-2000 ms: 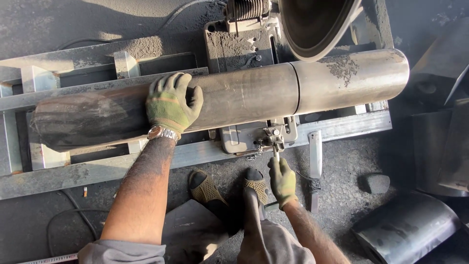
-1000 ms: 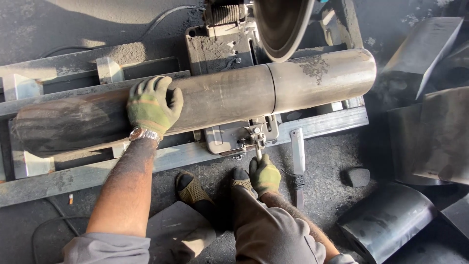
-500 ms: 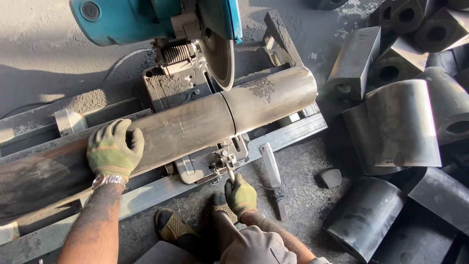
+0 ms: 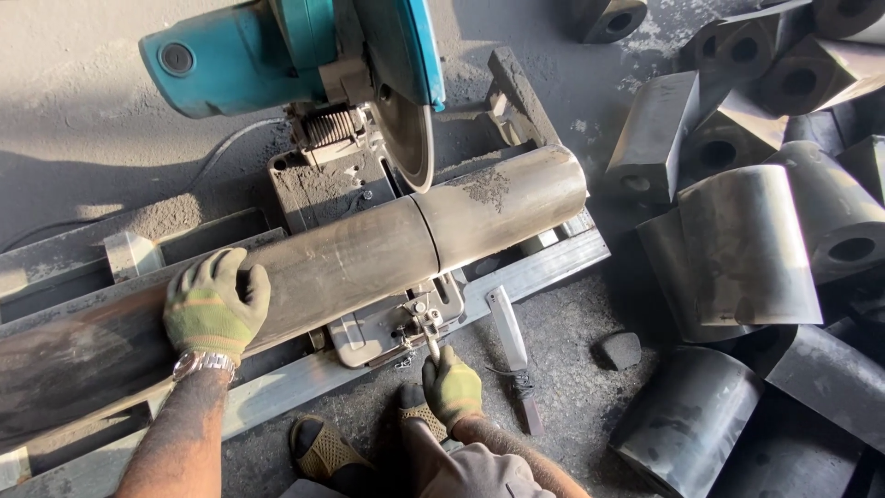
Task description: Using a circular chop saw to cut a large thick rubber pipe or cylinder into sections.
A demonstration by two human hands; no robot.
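A long thick steel bar (image 4: 350, 263) lies across a chop saw's base, with a cut line under the raised abrasive disc (image 4: 406, 129). The teal saw body (image 4: 267, 51) hangs above it. My left hand (image 4: 214, 306), in a green-and-grey glove with a wristwatch, rests flat on top of the bar left of the cut. My right hand (image 4: 452, 385), gloved alike, grips the small vise crank handle (image 4: 430, 339) at the front of the saw base.
Several cut steel blocks (image 4: 747, 240) with centre holes are piled at the right. A knife-like flat tool (image 4: 512, 346) and a dark lump (image 4: 621, 349) lie on the floor. A steel rail frame (image 4: 277, 392) supports the bar. My sandalled feet (image 4: 327, 452) stand below.
The view has swung up and right, showing the teal saw body and the block pile. My hands keep their places on the bar and the crank.
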